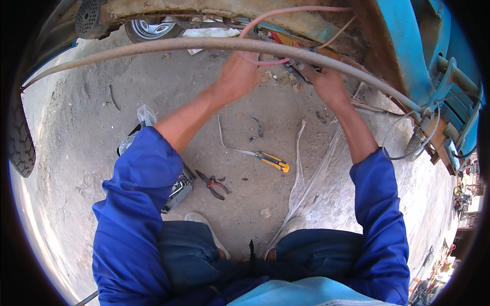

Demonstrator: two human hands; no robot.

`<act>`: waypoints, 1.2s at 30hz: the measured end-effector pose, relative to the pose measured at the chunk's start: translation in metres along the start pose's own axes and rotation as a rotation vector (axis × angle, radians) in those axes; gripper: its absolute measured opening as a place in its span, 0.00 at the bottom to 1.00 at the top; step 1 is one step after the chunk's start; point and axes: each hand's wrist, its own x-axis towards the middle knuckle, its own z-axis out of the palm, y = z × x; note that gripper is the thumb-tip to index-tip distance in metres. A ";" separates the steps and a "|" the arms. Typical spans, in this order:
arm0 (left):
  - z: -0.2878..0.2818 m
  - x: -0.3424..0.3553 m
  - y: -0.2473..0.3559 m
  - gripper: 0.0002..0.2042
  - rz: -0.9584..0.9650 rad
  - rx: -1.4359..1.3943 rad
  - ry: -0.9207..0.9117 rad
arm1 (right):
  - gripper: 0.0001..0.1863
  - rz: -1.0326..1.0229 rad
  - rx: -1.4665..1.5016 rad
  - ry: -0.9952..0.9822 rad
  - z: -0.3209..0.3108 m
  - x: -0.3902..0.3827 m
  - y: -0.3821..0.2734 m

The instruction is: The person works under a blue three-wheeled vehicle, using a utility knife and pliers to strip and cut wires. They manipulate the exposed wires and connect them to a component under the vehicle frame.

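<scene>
Both my arms reach forward under a blue and rusty vehicle frame [403, 46]. A long, dusty curved pipe [199, 44] crosses in front of my hands. My left hand [241, 74] is behind the pipe, beside a looped pink cable [278, 11]; its fingertips are hidden. My right hand [329, 86] is closed, thumb forward, around something dark that I cannot make out, close to the cable's lower end. On the ground between my arms lies a yellow and black utility knife [273, 161]. Pliers with red and black handles [212, 184] rest open to its left.
A grey tool case [179, 194] stands beside my left sleeve, with a clear plastic bag [146, 115] beyond it. Thin plastic sheeting [301, 178] trails toward my right shoe. A tyre [21, 137] is at far left, and a grey cable loop [434, 133] hangs at right.
</scene>
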 end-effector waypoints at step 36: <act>0.021 0.024 -0.014 0.17 0.079 0.102 -0.132 | 0.13 -0.256 -0.180 0.020 0.006 0.000 0.006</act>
